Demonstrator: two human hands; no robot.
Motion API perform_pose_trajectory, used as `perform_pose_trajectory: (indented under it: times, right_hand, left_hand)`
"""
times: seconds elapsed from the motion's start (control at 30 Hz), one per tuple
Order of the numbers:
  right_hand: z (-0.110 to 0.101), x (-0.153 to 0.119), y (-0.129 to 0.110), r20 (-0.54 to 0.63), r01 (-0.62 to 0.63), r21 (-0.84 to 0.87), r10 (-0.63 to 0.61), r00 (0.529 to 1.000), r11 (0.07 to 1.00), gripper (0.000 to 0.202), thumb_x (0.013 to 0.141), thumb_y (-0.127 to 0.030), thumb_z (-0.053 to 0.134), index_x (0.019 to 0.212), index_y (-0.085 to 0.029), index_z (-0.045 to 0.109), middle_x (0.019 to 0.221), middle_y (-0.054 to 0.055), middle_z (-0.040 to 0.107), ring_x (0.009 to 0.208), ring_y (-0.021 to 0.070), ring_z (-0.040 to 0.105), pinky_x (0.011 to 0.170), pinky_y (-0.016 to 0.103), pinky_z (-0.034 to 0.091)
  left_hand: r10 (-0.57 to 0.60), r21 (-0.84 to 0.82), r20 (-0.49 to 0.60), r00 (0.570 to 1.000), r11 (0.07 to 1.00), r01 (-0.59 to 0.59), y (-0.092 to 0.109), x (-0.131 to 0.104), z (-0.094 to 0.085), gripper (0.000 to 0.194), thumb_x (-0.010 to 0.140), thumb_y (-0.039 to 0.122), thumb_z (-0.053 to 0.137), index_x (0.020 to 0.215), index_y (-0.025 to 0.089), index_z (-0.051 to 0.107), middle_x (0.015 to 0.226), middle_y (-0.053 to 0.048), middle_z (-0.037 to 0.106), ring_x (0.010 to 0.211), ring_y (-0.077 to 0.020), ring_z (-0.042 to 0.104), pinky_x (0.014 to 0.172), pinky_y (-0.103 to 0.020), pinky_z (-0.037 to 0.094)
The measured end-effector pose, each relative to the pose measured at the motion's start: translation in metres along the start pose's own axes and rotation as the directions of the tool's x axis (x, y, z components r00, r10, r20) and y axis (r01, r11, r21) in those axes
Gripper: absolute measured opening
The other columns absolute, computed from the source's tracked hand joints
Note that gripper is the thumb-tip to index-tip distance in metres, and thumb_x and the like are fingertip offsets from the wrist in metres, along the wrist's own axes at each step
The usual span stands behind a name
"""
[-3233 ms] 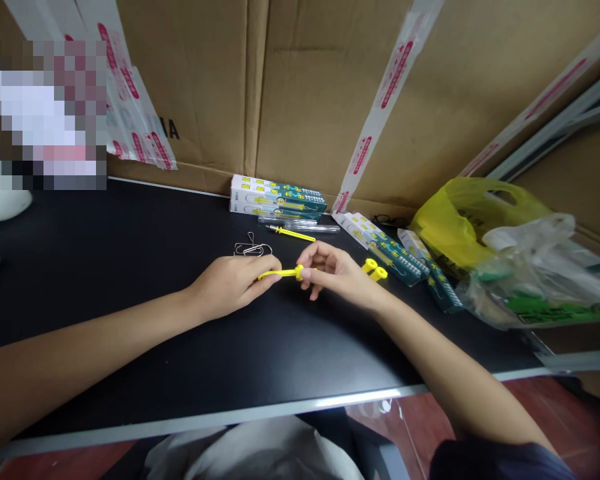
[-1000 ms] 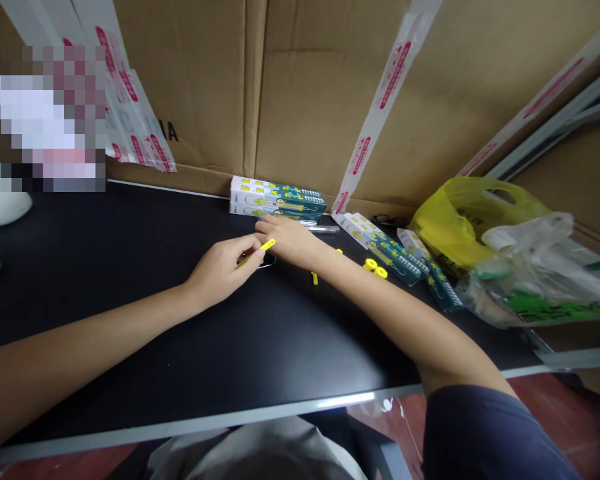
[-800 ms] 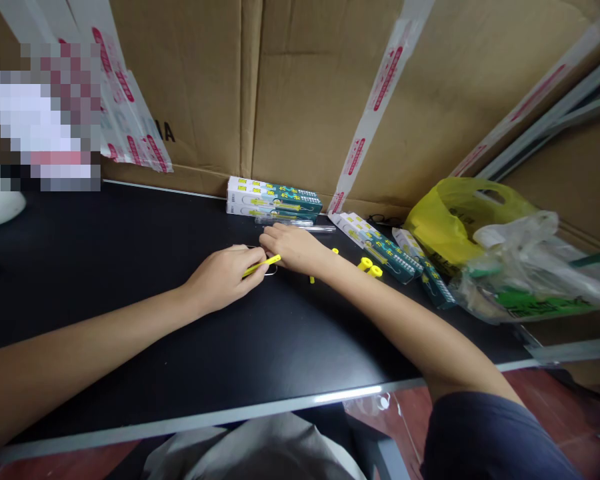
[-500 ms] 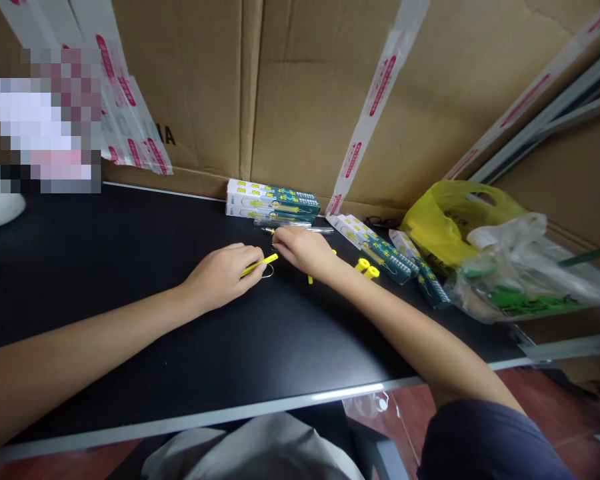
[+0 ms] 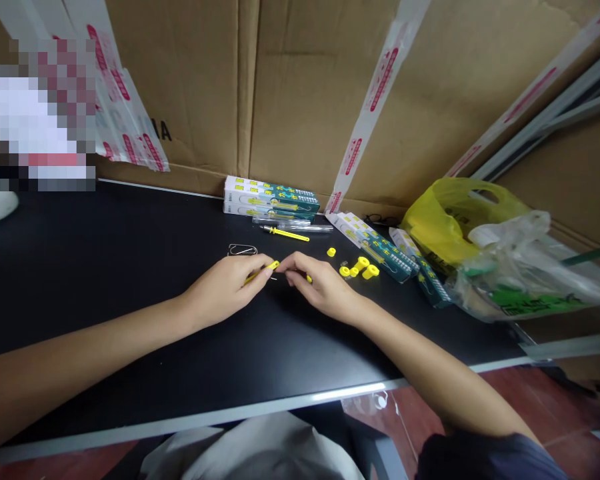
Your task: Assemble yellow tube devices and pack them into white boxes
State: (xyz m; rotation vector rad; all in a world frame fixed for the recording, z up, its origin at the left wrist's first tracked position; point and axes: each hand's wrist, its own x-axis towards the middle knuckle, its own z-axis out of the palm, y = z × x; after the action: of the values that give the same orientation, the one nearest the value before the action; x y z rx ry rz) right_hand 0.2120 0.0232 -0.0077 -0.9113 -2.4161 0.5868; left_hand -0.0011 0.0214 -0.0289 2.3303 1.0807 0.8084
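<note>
My left hand (image 5: pixel 233 283) is closed on a yellow strip (image 5: pixel 273 265), its end showing past the fingertips. My right hand (image 5: pixel 317 283) is just to the right, fingers pinched close to that end; what they hold is hidden or too small to name. A bit of yellow shows at the right hand's fingers. Behind the hands lie a long yellow rod with a dark tip (image 5: pixel 290 234) and bent metal wire hooks (image 5: pixel 243 250). To the right are several small yellow caps (image 5: pixel 363 263) and thin springs (image 5: pixel 349 277).
Printed boxes (image 5: pixel 270 199) stand against the cardboard, with clear tubes (image 5: pixel 310 227) before them. More boxes (image 5: pixel 377 247) lie to the right, beside a yellow bag (image 5: pixel 437 220) and a clear plastic bag (image 5: pixel 525 273). The black table's front edge (image 5: pixel 205 419) runs nearby.
My right hand has moved back from the dark-tipped rod toward me, near the left hand's yellow strip. The rod, wire hooks and more caps are now uncovered.
</note>
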Motion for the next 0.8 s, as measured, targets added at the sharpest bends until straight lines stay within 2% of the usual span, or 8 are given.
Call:
perform_pose_trajectory:
  times: [0.13,0.23,0.3,0.5,0.67,0.8]
  right_hand:
    - [0.0019,-0.0013,0.0014,-0.020,-0.004,-0.020,0.004,1.000,1.000,0.008,0.095,-0.016,0.047,0.100,-0.020,0.051,0.083,0.001,0.063,0.076,0.0135,0.061,0.070,0.025,0.048]
    - [0.0025,-0.0022,0.0025,-0.037,0.027,-0.131,-0.032,0.999,0.991,0.005,0.094,-0.016,0.052,0.095,-0.021,0.051,0.088,0.002,0.064,0.077,0.0138,0.060,0.069,0.024,0.046]
    - [0.0024,-0.0027,0.0026,-0.051,0.042,-0.209,-0.053,0.997,0.977,0.005,0.093,-0.018,0.054,0.090,-0.021,0.051,0.085,0.002,0.064,0.073,0.0137,0.059,0.066,0.023,0.044]
    - [0.0018,-0.0034,0.0021,-0.064,0.019,-0.288,-0.039,0.997,0.957,0.013,0.093,-0.026,0.058,0.083,-0.020,0.051,0.072,-0.002,0.059,0.063,0.0118,0.054,0.058,0.021,0.038]
    - [0.0011,-0.0041,0.0007,-0.028,0.106,-0.450,-0.133,0.991,0.886,0.014,0.097,-0.026,0.050,0.085,-0.019,0.053,0.073,0.001,0.060,0.066,0.0137,0.053,0.059,0.023,0.037]
    - [0.0010,-0.0044,0.0002,0.010,0.177,-0.519,-0.202,0.979,0.836,0.016,0.099,-0.027,0.047,0.086,-0.019,0.054,0.077,0.003,0.063,0.071,0.0154,0.054,0.062,0.025,0.038]
  left_hand:
    - [-0.061,-0.114,0.075,0.995,0.991,0.069,0.0045,-0.0012,0.0006,0.029,0.096,0.034,0.041,0.081,0.019,0.060,0.067,0.003,0.059,0.058,-0.0118,0.053,0.056,-0.024,0.037]
    - [-0.089,-0.164,0.110,0.990,0.981,0.106,0.0068,-0.0031,0.0012,0.030,0.097,0.034,0.039,0.076,0.019,0.054,0.062,0.004,0.055,0.057,-0.0116,0.052,0.058,-0.024,0.038]
    - [-0.101,-0.168,0.128,0.987,0.978,0.122,0.0081,-0.0041,0.0011,0.029,0.097,0.033,0.037,0.075,0.020,0.051,0.059,0.005,0.054,0.056,-0.0117,0.052,0.059,-0.025,0.038]
    - [-0.109,-0.049,0.147,0.983,0.992,0.117,0.0108,-0.0049,0.0008,0.028,0.097,0.031,0.035,0.073,0.021,0.044,0.064,0.004,0.054,0.060,-0.0139,0.052,0.061,-0.028,0.036]
    - [-0.129,-0.007,0.195,0.972,0.991,0.133,0.0107,-0.0055,0.0011,0.028,0.098,0.032,0.032,0.073,0.022,0.040,0.062,0.003,0.053,0.058,-0.0150,0.052,0.059,-0.028,0.035]
    - [-0.132,0.100,0.213,0.968,0.989,0.113,0.0080,-0.0053,0.0013,0.028,0.098,0.035,0.031,0.074,0.023,0.041,0.064,0.002,0.052,0.058,-0.0164,0.052,0.058,-0.029,0.034]
